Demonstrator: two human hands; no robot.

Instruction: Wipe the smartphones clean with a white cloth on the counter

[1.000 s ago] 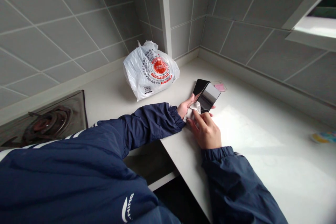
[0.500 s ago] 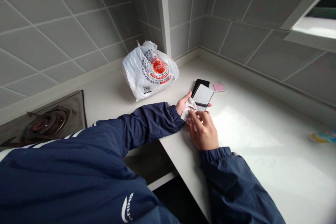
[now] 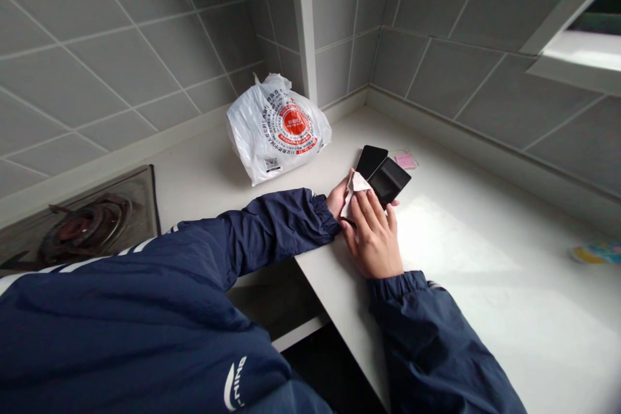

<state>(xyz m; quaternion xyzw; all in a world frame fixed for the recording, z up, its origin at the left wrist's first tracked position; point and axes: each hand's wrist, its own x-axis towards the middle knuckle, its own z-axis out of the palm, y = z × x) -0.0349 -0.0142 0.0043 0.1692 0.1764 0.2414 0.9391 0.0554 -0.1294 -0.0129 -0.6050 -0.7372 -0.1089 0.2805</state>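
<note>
My left hand [image 3: 336, 200] is closed around the near part of a flat, glossy black rectangular panel [image 3: 389, 179], with fingertips showing at its right edge. The panel's surface reflects like a mirror or a screen; I cannot tell which it is. A crumpled white tissue [image 3: 358, 184] lies over the panel's left part. My right hand [image 3: 374, 233] presses the tissue down, its fingers stretched close together over it. Just behind, a second flat black rectangular thing [image 3: 371, 160] is partly covered by the panel.
A white plastic bag [image 3: 276, 132] with red and black print stands against the wall. Right of the black things lies a small pink packet [image 3: 405, 161]. A gas stove [image 3: 82, 223] is at the left, a colourful packet [image 3: 598, 252] at the counter's [image 3: 466, 310] far right.
The held panel has tilted from a bright white reflection to dark. My right hand has gone from bent fingers at the tissue to fingers laid along it, moving slightly up.
</note>
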